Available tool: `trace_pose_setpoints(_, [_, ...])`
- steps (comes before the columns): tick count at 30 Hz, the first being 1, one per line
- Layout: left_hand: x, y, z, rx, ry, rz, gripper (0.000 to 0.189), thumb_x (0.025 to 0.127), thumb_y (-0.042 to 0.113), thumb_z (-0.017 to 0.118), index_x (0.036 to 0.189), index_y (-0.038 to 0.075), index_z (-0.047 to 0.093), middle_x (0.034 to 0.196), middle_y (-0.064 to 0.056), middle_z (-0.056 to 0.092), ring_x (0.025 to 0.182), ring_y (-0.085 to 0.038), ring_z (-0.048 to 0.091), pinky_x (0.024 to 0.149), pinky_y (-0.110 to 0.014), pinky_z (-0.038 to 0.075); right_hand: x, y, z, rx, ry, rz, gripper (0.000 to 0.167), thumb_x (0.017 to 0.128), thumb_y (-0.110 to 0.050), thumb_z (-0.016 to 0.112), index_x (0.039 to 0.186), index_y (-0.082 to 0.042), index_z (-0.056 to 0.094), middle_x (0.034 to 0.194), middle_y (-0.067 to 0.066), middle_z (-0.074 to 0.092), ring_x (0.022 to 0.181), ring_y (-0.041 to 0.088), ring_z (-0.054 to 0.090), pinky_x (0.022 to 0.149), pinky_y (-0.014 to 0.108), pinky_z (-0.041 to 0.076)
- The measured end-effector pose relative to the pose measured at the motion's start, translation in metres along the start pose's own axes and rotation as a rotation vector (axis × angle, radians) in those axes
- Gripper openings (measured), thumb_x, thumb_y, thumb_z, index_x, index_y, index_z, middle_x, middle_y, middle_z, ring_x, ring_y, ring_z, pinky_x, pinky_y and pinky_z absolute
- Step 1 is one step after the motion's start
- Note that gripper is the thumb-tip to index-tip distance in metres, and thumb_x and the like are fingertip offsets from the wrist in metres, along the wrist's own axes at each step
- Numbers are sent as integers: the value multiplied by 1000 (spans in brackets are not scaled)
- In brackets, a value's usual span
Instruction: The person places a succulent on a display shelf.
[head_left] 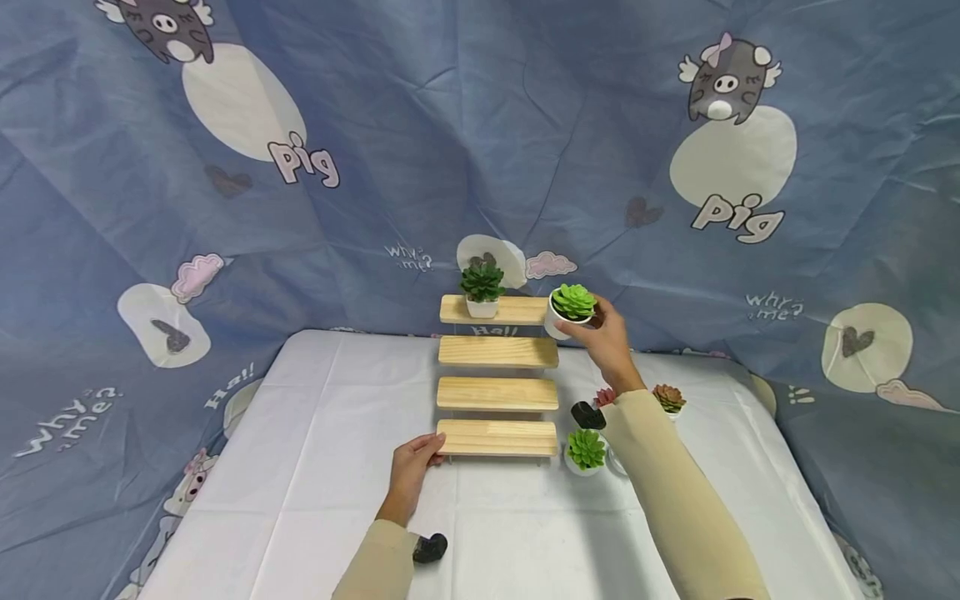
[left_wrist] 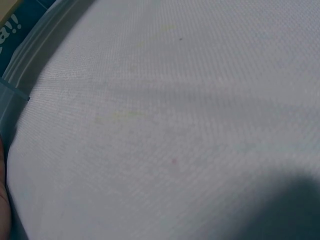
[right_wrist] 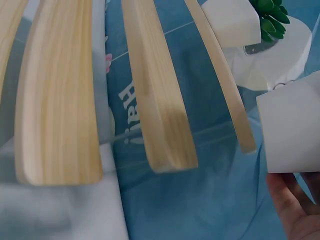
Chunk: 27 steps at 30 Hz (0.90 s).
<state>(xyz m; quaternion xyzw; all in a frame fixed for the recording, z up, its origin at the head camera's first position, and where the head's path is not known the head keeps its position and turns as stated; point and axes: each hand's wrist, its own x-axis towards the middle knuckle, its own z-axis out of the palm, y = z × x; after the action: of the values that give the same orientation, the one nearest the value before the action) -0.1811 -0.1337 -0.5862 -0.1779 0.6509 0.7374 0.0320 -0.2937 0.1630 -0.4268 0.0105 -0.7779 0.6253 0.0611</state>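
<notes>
My right hand (head_left: 606,337) grips a white pot with a bright green succulent (head_left: 572,304) at the right end of the top shelf. In the right wrist view the pot (right_wrist: 292,127) hangs beside that shelf's end, fingers round its side. A four-tier wooden stand (head_left: 497,393) rises in steps on the table. On its top shelf sits a dark green succulent (head_left: 482,287) in a white square pot. My left hand (head_left: 411,468) holds the left end of the lowest shelf. The left wrist view shows mostly white cloth, with a sliver of hand (left_wrist: 4,205) at its left edge.
Right of the stand, another green succulent (head_left: 586,450) stands on the white tablecloth (head_left: 360,408). A reddish-brown succulent (head_left: 668,398) and a red one (head_left: 604,397) are partly hidden behind the right arm. A blue patterned cloth (head_left: 420,150) hangs behind the table.
</notes>
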Motion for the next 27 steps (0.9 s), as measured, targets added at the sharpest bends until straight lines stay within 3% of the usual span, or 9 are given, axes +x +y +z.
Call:
trace_pose_setpoints(3, [-7, 9, 1, 2, -4, 10, 33, 90, 12, 68, 107, -16, 63, 78, -1, 67, 68, -8, 61, 65, -23, 54, 7, -3, 7, 9, -7, -25, 72, 81, -15, 79, 142, -5, 42, 132, 15, 51, 117, 29, 51, 95, 42, 46])
trace_pose_setpoints(10, [13, -16, -1, 16, 21, -4, 39, 88, 20, 72, 108, -12, 65, 77, 1, 67, 67, -7, 60, 63, -20, 52, 16, -9, 21, 42, -3, -79, 70, 81, -15, 79, 142, -8, 44, 131, 13, 51, 116, 28, 51, 94, 42, 47])
trace_pose_setpoints(18, [15, -19, -1, 17, 34, 16, 39, 87, 21, 74, 106, -12, 65, 79, -1, 67, 67, -8, 60, 62, -19, 52, 28, -16, 38, 14, -7, -50, 72, 80, -15, 80, 142, -8, 44, 129, 14, 52, 114, 28, 52, 90, 41, 49])
trace_pose_setpoints(27, [15, -20, -1, 16, 40, -8, 41, 86, 23, 74, 108, -11, 65, 81, -1, 68, 69, -8, 61, 63, -19, 53, 41, -19, 56, -43, -37, -18, 73, 79, -15, 80, 142, -8, 44, 125, 15, 55, 108, 29, 55, 89, 40, 49])
